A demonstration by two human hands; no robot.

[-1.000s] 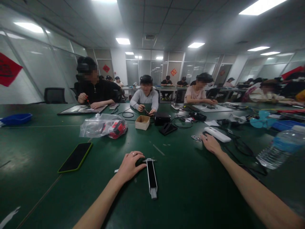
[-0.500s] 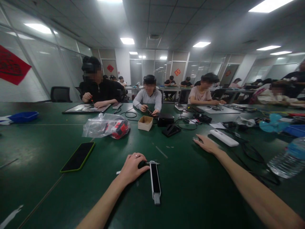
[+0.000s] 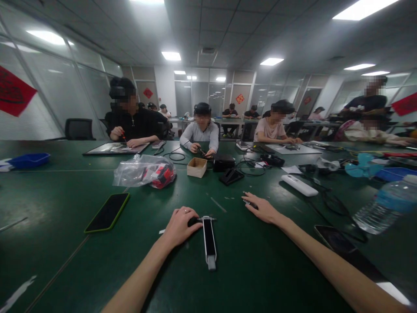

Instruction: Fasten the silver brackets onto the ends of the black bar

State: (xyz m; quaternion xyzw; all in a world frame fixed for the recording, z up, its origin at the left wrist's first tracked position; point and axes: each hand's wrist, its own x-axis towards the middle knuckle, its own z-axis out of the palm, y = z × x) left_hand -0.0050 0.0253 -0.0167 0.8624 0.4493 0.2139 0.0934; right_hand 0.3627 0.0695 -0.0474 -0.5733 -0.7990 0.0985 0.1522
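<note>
A long, narrow device with a black face, white frame and grey end lies flat on the green table. To its left, my left hand is closed, resting on the tabletop. Between its thumb and fingers shows something dark, and a thin metal piece crosses the device's far end. My right hand reaches in from the right, low over the table. Its fingers are bent around a small dark and silvery object, mostly covered and too small to name.
A phone in a green case and a clear bag lie left. Ahead are a small open box and a black stand. A white power bank, cables and a water bottle stand right. Co-workers sit opposite.
My right hand has moved left and nearer, away from the white power bank, with the small object at its fingers. My left hand and the device stay together. The view has shifted slightly right.
</note>
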